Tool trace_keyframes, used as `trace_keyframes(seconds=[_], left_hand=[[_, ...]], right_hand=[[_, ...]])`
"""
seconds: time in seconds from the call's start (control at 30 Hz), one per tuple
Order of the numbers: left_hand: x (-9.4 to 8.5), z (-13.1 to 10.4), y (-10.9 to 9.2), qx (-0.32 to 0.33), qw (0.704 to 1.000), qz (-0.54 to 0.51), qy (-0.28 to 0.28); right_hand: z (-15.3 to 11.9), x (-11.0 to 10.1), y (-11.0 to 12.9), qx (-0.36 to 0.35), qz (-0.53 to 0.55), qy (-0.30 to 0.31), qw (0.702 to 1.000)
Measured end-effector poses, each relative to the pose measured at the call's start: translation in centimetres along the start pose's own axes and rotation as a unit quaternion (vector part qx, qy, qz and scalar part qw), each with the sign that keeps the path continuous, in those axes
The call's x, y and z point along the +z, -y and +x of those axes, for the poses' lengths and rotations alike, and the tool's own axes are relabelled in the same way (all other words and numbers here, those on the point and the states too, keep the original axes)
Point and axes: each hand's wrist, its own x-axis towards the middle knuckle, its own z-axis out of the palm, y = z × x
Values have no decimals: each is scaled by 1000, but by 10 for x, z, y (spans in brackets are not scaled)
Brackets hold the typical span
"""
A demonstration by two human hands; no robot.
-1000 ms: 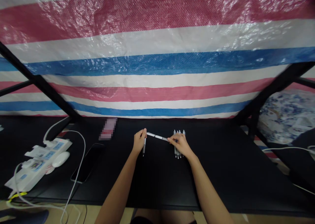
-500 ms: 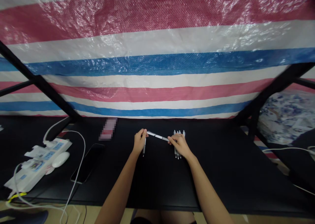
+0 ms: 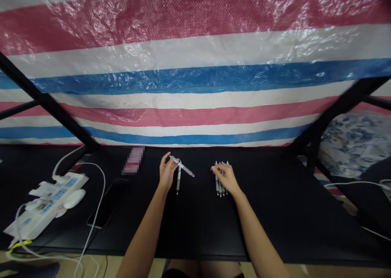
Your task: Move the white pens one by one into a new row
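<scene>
My left hand (image 3: 166, 173) holds a white-and-grey pen (image 3: 185, 170) by its upper end, with one finger raised. This pen slants down to the right and crosses above another pen (image 3: 178, 182), which lies upright in view on the black table. My right hand (image 3: 226, 179) hovers over a row of several similar pens (image 3: 220, 188) lying side by side, tips toward me. Its thumb and fingers are bent and slightly apart, with nothing seen in them. The hand covers the middle of that row.
A black phone (image 3: 108, 202) lies to the left, with a white cable (image 3: 102, 188) across it. Beyond are a white power strip (image 3: 45, 208) and a blurred pink item (image 3: 133, 159). Striped plastic sheeting (image 3: 195, 117) hangs behind the table, between black frame bars (image 3: 65, 115).
My right hand has let go of the pen's lower end. My left hand has drawn the pen left, and it now tilts down more steeply above the single pen.
</scene>
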Motion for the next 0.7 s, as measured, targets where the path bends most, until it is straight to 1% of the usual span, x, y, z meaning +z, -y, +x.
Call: trace_keyframes(seconds=[0.1,0.2,0.3,0.5,0.7], left_hand=[[-2,0,-1,-25,999,-22,9],[-1,-3,1,-38,999,-14,31],[1,-5,2,-36,998,2,48],[2,-4,3,-37,998,22,35],[1,-5,2,-29,998,30,37]], right_hand=[[0,-6,-6,23,17,-54,998],[0,-7,-12,43,34,-82,995],[0,-7,-16,65,49,-99,992],[0,-7,-22,104,63,-117,986],[0,-7,-21,118,87,-144,979]])
